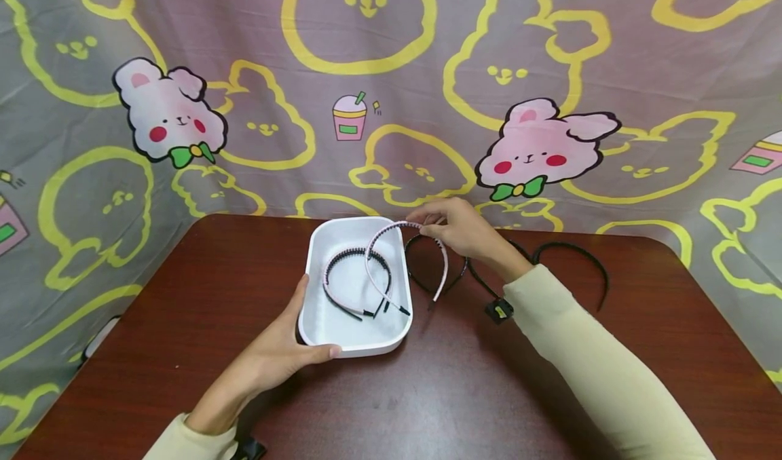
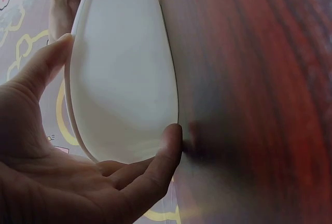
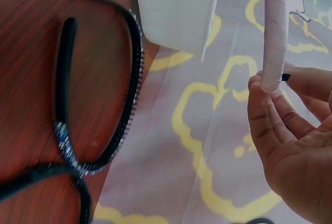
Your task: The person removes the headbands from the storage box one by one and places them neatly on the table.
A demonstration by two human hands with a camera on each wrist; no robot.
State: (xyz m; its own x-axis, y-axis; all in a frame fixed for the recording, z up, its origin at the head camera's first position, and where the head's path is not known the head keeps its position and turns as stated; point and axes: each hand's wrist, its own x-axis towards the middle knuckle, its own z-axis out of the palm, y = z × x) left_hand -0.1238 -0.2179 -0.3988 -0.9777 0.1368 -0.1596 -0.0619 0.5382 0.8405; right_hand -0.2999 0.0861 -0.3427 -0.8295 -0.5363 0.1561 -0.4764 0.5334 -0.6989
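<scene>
My left hand [image 1: 275,353] grips a white plastic tray [image 1: 349,353] by its near left corner, thumb on the rim. In the left wrist view, fingers [image 2: 168,143] curl round the lower wall of the tray [image 2: 122,68]. Between thumb and fingertips, my right hand [image 1: 459,228] pinches a pale pink toothed headband [image 1: 445,270] at its top. This headband hangs over the tray's right side, one end above the tray and the other outside it. Inside the tray lie a black toothed headband [image 1: 354,251] and a pinkish one [image 1: 326,287], overlapping.
To the right of the tray, a black headband with glittery parts [image 3: 137,53] lies on the brown table [image 1: 440,392]. Another black headband [image 1: 603,266] lies farther right, partly hidden by my right arm. A patterned curtain [image 1: 391,93] hangs behind the table.
</scene>
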